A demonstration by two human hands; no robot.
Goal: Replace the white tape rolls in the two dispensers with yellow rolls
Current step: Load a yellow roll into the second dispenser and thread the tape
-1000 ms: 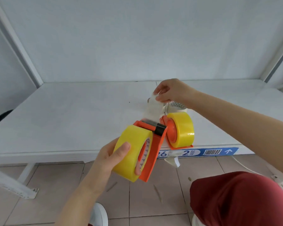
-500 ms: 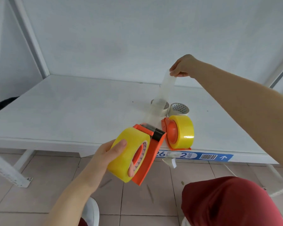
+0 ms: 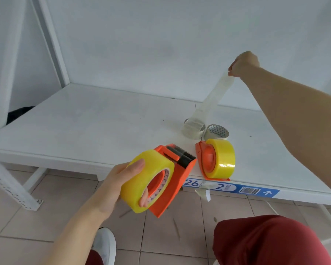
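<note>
My left hand [image 3: 115,186] grips an orange dispenser [image 3: 178,180] loaded with a yellow roll [image 3: 143,180], held in front of the table edge. My right hand [image 3: 244,63] is raised high at the right and pinches the top of a long clear tape strip [image 3: 212,100]. The strip slants down towards the held dispenser's cutter; its lower end blurs over a white roll [image 3: 199,131], so I cannot tell where it ends. A second white roll [image 3: 217,131] lies beside that one. A second orange dispenser [image 3: 203,157] holding a yellow roll [image 3: 224,159] stands near the table's front edge.
The white table [image 3: 84,127] has a blue label [image 3: 231,188] on its front edge, with a tape scrap hanging below it. A white frame post [image 3: 52,41] rises at the back left. A metal leg [image 3: 13,186], my red-clad knee [image 3: 266,240] and a white shoe [image 3: 105,243] are below.
My right hand has risen up and to the right, drawing the clear strip out much longer. The left hand has tilted the held dispenser and kept its grip.
</note>
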